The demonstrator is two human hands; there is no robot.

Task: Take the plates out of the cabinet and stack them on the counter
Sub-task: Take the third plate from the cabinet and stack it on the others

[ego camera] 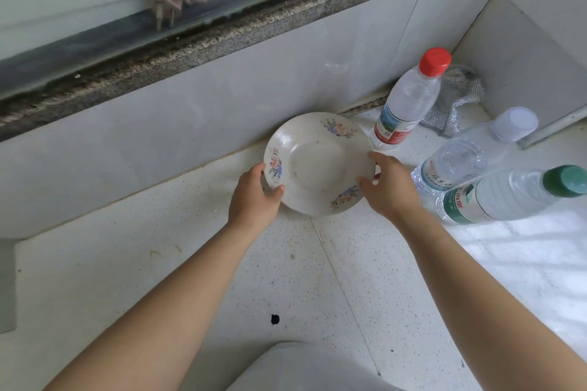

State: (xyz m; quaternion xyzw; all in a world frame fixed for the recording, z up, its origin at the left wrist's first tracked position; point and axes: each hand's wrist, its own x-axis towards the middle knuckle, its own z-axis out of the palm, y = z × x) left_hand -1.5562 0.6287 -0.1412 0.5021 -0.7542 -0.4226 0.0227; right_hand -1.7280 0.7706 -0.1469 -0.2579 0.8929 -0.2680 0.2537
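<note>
A white plate [317, 162] with small flower prints on its rim sits at the back of the speckled white counter [190, 263], close to the tiled wall. My left hand [254, 197] grips its near-left rim, thumb on top of the rim. On the near-right side my right hand [387, 184] holds the rim, thumb over the edge. Whether the plate rests on the counter or hangs just above it I cannot tell. No cabinet is in view.
Three plastic water bottles stand right of the plate: one with a red cap [409, 95], one with a white cap [470, 155], one with a green cap [508, 194]. A grey mesh cloth [457, 101] lies in the corner. A window ledge [190, 47] runs above the wall tiles.
</note>
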